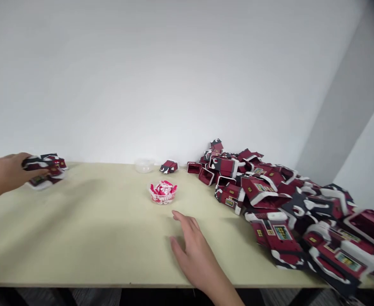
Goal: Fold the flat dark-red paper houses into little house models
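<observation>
At the left edge, my left hand (10, 174) has its thumb and fingers closed round a small dark-red paper house box (43, 163) with a dark, snow-patterned roof. More of the same red and white card shows just under and behind it; blur hides how many pieces are there. My right hand (198, 255) hovers over the front middle of the table, thumb and fingers apart, with nothing in it. Just beyond its fingertips stands a clear plastic bowl (163, 200) holding red and white striped pieces (164, 189).
A large heap of red paper house boxes (263, 187) covers the right side of the pale table (110, 238). One box (169, 166) lies apart near the wall, beside a clear plastic bowl or lid (144, 165). A white wall (174, 76) rises behind.
</observation>
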`<state>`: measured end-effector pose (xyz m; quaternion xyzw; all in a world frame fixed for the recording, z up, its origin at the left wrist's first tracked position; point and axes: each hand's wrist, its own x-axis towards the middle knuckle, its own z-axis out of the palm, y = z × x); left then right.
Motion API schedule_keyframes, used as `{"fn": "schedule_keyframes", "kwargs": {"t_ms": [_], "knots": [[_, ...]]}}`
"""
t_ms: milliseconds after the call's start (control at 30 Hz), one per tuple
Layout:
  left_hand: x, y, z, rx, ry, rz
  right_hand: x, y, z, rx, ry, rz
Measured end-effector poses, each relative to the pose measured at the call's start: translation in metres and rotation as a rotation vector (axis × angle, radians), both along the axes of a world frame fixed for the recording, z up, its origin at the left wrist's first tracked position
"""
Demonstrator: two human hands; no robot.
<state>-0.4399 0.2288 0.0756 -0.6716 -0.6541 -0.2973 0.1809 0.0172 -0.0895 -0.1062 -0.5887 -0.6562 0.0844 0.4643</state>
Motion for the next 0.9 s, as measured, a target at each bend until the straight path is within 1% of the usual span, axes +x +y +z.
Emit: {"fn": "schedule_keyframes", "kwargs": {"t_ms": [33,67,100,167,200,233,267,300,333,367,400,433,500,567,600,667,733,800,900], "knots": [[0.03,-0.02,0.001,-0.056,0.026,-0.057,0.0,0.0,0.0,0.005,0.012,0.006],[0.061,-0.044,-0.001,-0.099,0.024,-0.162,0.001,-0.001,0.001,0.009,0.028,0.007],[0.094,-0.069,-0.006,-0.172,0.017,-0.305,0.001,-0.002,0.001,0.013,0.048,0.007],[0.158,-0.121,-0.024,-0.376,0.036,-0.702,0.001,-0.004,0.001,0.008,0.101,0.009],[0.186,-0.144,-0.034,-0.463,0.048,-0.881,0.001,-0.005,0.002,0.0,0.129,0.014],[0.211,-0.163,-0.044,-0.504,0.06,-1.018,0.001,-0.006,0.002,-0.008,0.158,0.022],[0.232,-0.177,-0.052,-0.528,0.087,-1.128,0.001,-0.006,0.002,-0.013,0.184,0.032],[0.249,-0.185,-0.058,-0.513,0.1,-1.206,0.0,-0.006,0.002,-0.01,0.206,0.037],[0.264,-0.188,-0.061,-0.474,0.098,-1.256,0.0,-0.005,0.001,0.002,0.22,0.032],[0.275,-0.185,-0.061,-0.424,0.078,-1.279,0.001,-0.003,0.0,0.02,0.227,0.018],[0.286,-0.178,-0.059,-0.366,0.048,-1.275,0.001,-0.001,-0.001,0.039,0.228,-0.007],[0.295,-0.166,-0.055,-0.313,0.032,-1.242,0.002,0.001,-0.002,0.056,0.225,-0.039],[0.31,-0.135,-0.047,-0.26,0.114,-1.091,0.004,0.005,-0.005,0.079,0.211,-0.116],[0.322,-0.104,-0.042,-0.284,0.309,-0.899,0.006,0.008,-0.007,0.099,0.197,-0.189],[0.327,-0.091,-0.042,-0.314,0.389,-0.825,0.006,0.009,-0.007,0.11,0.193,-0.219],[0.333,-0.072,-0.046,-0.384,0.467,-0.751,0.007,0.009,-0.006,0.12,0.199,-0.255],[0.336,-0.065,-0.052,-0.427,0.493,-0.731,0.006,0.007,-0.004,0.117,0.214,-0.27],[0.336,-0.064,-0.054,-0.424,0.509,-0.717,0.005,0.006,-0.002,0.116,0.231,-0.279],[0.332,-0.068,-0.049,-0.375,0.489,-0.714,0.004,0.006,0.0,0.116,0.268,-0.284]]}}
